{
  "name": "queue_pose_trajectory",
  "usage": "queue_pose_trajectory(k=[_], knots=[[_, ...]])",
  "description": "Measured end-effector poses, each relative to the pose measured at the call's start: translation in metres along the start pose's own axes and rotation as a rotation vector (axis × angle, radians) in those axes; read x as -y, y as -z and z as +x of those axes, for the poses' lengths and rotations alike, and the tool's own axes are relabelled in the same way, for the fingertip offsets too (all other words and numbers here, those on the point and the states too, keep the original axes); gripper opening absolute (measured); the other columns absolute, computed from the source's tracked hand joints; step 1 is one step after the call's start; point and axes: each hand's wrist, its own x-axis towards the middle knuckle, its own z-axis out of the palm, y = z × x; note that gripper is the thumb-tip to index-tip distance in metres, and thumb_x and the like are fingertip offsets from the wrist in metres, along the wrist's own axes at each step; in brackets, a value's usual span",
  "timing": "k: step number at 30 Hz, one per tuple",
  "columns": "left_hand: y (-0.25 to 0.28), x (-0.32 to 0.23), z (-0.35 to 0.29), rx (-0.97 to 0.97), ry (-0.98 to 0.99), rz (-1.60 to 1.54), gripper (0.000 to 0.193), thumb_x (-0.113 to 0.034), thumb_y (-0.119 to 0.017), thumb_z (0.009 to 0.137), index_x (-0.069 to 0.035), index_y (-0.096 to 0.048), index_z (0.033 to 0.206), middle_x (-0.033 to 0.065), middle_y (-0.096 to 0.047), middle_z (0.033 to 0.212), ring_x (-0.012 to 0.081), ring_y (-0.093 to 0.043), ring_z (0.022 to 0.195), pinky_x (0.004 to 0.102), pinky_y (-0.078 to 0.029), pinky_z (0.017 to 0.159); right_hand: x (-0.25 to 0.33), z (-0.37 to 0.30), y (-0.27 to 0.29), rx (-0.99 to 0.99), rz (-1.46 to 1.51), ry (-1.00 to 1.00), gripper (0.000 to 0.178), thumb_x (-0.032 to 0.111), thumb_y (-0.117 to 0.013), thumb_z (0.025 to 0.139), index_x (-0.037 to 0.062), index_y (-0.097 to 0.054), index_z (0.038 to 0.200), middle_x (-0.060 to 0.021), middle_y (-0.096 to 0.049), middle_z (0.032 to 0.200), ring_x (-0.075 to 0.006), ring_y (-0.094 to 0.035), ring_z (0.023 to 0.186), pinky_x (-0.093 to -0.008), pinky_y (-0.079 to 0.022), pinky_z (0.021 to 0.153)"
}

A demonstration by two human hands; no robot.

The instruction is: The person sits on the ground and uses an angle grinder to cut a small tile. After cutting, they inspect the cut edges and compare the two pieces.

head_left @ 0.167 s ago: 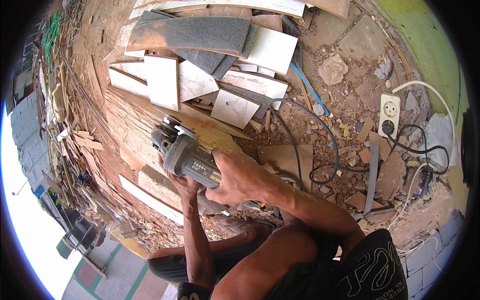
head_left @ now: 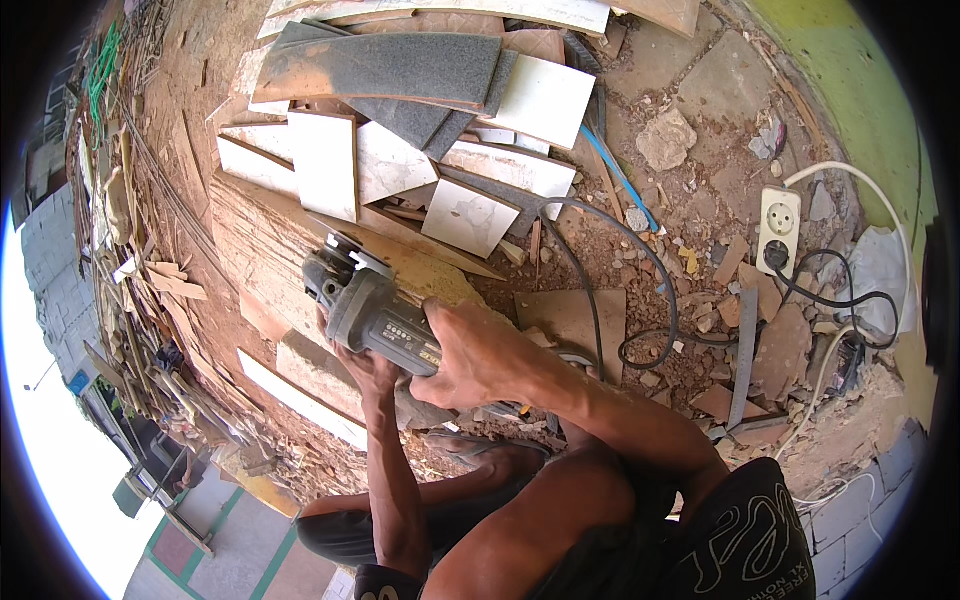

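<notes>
An angle grinder (head_left: 385, 327) with a dark grey body points up and to the left in front of me. My right hand (head_left: 465, 355) is wrapped round the rear of its body. Closed under the front part of the grinder is my left hand (head_left: 368, 365), its fingertips mostly hidden behind the tool. The grinder's head and guard hang over a dusty wooden board (head_left: 265, 240). Just beyond the head lie cut tile pieces, one an upright white tile strip (head_left: 326, 163), another a smaller marbled tile (head_left: 470, 217).
Dark grey tile offcuts (head_left: 400, 70) are piled at the far side. A black cord (head_left: 672, 290) loops over rubble on the right, near a white socket strip (head_left: 777, 230) with a plug in it. A metal ruler (head_left: 744, 350) lies nearby. Wood scraps (head_left: 150, 280) heap up on the left.
</notes>
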Motion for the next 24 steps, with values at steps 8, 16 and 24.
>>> queue_pose_trajectory(k=[8,16,24], knots=[[0.0,-0.005,0.001,0.001,0.013,-0.005,0.049,-0.033,-0.071,0.083,-0.008,-0.07,0.125,0.0135,-0.069,0.127,0.0358,-0.046,0.139,0.0553,-0.017,0.125,0.003,0.002,0.002,0.018,-0.009,0.004,0.045,0.024,-0.074,0.072,-0.0146,-0.055,0.085,-0.0294,-0.062,0.061,-0.0402,-0.067,0.055,-0.0471,-0.055,0.053],[-0.001,-0.001,0.001,-0.031,0.009,0.001,0.047,-0.029,-0.072,0.082,-0.008,-0.071,0.124,0.0131,-0.07,0.125,0.0348,-0.048,0.138,0.0553,-0.017,0.126,0.003,0.0,0.003,0.025,0.001,-0.005,0.045,0.024,-0.074,0.073,-0.0151,-0.055,0.085,-0.0299,-0.061,0.061,-0.0408,-0.068,0.055,-0.0471,-0.055,0.054],[0.0,-0.016,0.008,0.019,-0.042,0.053,0.044,-0.031,-0.068,0.084,-0.009,-0.072,0.122,0.0103,-0.073,0.12,0.029,-0.058,0.129,0.0535,-0.017,0.126,0.003,-0.001,0.002,0.021,-0.007,-0.005,0.046,0.023,-0.074,0.072,-0.0159,-0.055,0.086,-0.0307,-0.061,0.062,-0.0419,-0.068,0.056,-0.0471,-0.056,0.054]])
